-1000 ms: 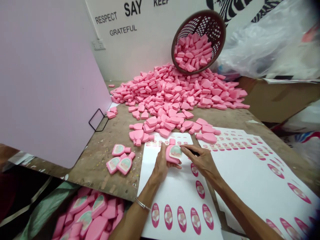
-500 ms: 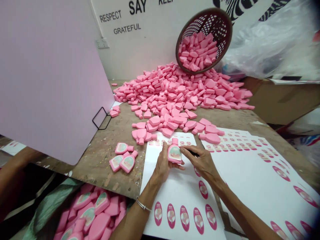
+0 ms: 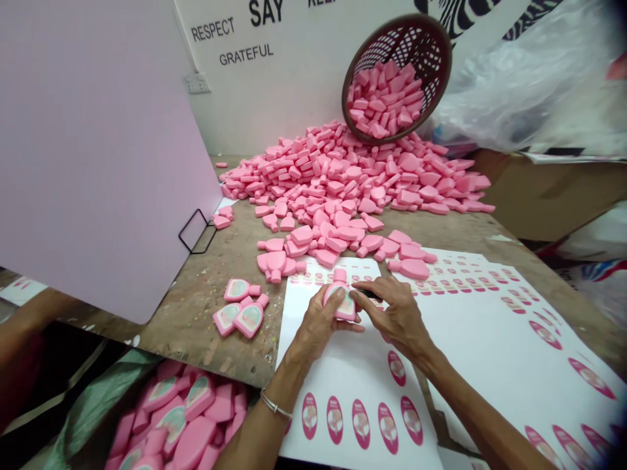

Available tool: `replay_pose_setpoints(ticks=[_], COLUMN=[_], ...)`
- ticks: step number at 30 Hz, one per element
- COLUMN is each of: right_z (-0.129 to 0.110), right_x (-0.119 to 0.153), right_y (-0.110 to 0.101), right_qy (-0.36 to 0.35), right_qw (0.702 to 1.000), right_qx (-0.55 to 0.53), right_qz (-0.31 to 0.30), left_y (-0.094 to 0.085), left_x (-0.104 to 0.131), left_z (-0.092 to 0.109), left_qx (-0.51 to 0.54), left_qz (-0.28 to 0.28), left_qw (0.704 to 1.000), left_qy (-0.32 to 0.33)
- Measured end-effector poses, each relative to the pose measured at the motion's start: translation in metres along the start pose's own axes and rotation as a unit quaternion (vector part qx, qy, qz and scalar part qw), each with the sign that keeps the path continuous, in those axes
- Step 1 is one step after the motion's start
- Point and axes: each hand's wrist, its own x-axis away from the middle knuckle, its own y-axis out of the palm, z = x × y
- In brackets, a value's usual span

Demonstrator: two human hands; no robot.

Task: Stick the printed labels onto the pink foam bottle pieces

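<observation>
My left hand (image 3: 317, 323) is closed around a small pink bottle (image 3: 339, 277) with its cap pointing away from me, the thumb lying across its pale front label. At the bottle's right edge are the fingertips of my right hand (image 3: 392, 313), which grips a thin dark tool (image 3: 367, 294). Both hands are over a white sticker sheet (image 3: 333, 372) with oval pink labels. Left of that sheet, three labelled pink bottles (image 3: 249, 318) lie together on the table.
A large pile of pink bottles (image 3: 313, 170) spreads below a tilted brown basket (image 3: 349, 117). More sticker sheets (image 3: 470, 352) lie at right. A pink panel (image 3: 98, 150) stands left, near another person's arm (image 3: 34, 320). Below the table edge, a green sack (image 3: 98, 398) holds bottles.
My left thumb has moved onto the front of the bottle, over its label. My right hand has shifted slightly, its fingers still at the bottle's right edge.
</observation>
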Motion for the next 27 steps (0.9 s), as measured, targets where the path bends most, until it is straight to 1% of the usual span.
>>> replay_pose_setpoints(ticks=[2, 5, 7, 10, 12, 14, 16, 18, 19, 20, 22, 24, 25, 27], right_z=[0.001, 0.000, -0.005, -0.017, -0.025, -0.033, -0.039, -0.045, -0.048, -0.049, -0.051, -0.049, -0.048, -0.044], right_x=[-0.001, 0.000, 0.004, 0.013, 0.019, 0.024, 0.027, 0.028, 0.028, 0.027, 0.024, 0.021, 0.019, 0.016], right_y=[-0.004, -0.008, -0.009, -0.003, 0.002, 0.007, 0.011, 0.013, 0.014, 0.014, 0.014, 0.012, 0.011, 0.009], right_qy=[0.013, 0.038, 0.047, 0.066, 0.068, 0.048, 0.016, 0.001, 0.009, 0.032, 0.112, 0.181, 0.200, 0.211], right_qw=[1.000, 0.999, 0.997, 0.991, 0.989, 0.992, 0.996, 0.995, 0.994, 0.993, 0.984, 0.967, 0.960, 0.946], right_qx=[-0.001, -0.020, -0.057, -0.119, -0.134, -0.113, -0.075, -0.055, -0.060, -0.077, -0.129, -0.177, -0.197, -0.233], right_qz=[-0.004, 0.001, -0.001, -0.007, 0.005, 0.026, 0.054, 0.080, 0.088, 0.088, 0.056, 0.002, -0.027, -0.081], left_y=[0.001, 0.002, 0.002, 0.003, 0.003, 0.001, -0.002, -0.004, -0.005, -0.005, -0.005, -0.003, -0.002, -0.002], left_x=[0.002, 0.005, 0.006, 0.007, 0.008, 0.011, 0.015, 0.019, 0.021, 0.022, 0.024, 0.025, 0.025, 0.024], left_z=[0.002, 0.003, 0.004, 0.001, -0.003, -0.009, -0.014, -0.018, -0.018, -0.018, -0.017, -0.015, -0.014, -0.013], left_qx=[0.019, 0.050, 0.062, 0.059, 0.026, -0.044, -0.106, -0.135, -0.142, -0.154, -0.167, -0.137, -0.106, -0.045], left_qz=[0.011, 0.037, 0.054, 0.068, 0.081, 0.122, 0.170, 0.198, 0.203, 0.210, 0.219, 0.221, 0.214, 0.192], left_qw=[1.000, 0.998, 0.996, 0.996, 0.996, 0.991, 0.977, 0.967, 0.965, 0.962, 0.958, 0.964, 0.970, 0.980], left_qy=[0.000, -0.022, -0.025, -0.009, 0.006, 0.037, 0.071, 0.086, 0.087, 0.086, 0.079, 0.059, 0.045, 0.026])
